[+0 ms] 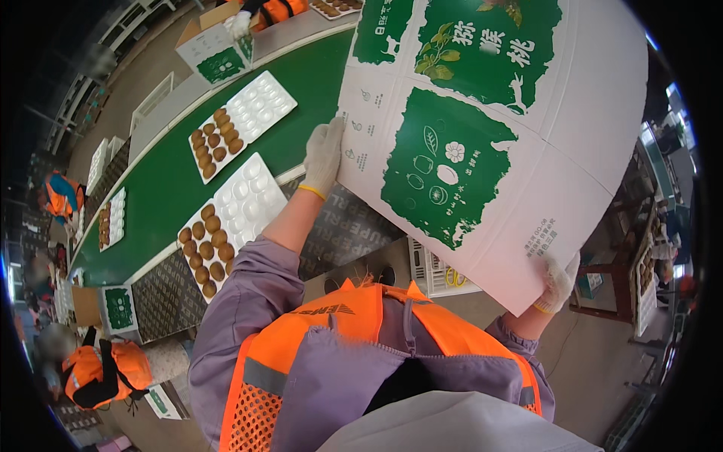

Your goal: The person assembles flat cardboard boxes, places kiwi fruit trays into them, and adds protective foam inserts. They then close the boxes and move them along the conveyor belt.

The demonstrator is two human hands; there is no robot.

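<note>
A large flat cardboard carton blank (pixel 542 175), white with green printed panels and writing, is held up in front of me. My left hand (pixel 325 153), in a white knit glove, grips its left edge. At the lower right corner my gloved right hand (pixel 556 285) has hold of it, with some fingers hidden behind the board. Just left of my left forearm lies a white moulded fruit tray (pixel 251 189), with kiwifruit (pixel 206 248) in part of its cups. A second such tray (pixel 265 101) rests on the green conveyor belt (pixel 169 164), also partly filled with kiwifruit.
Co-workers in orange vests (pixel 110 367) stand along the line. Across the belt, a gloved hand (pixel 242 25) is at an open printed carton (pixel 217 53). Below the blank, a white plastic crate (pixel 432 271) holds yellow-handled scissors (pixel 453 277). A wooden stand (pixel 613 282) is at right.
</note>
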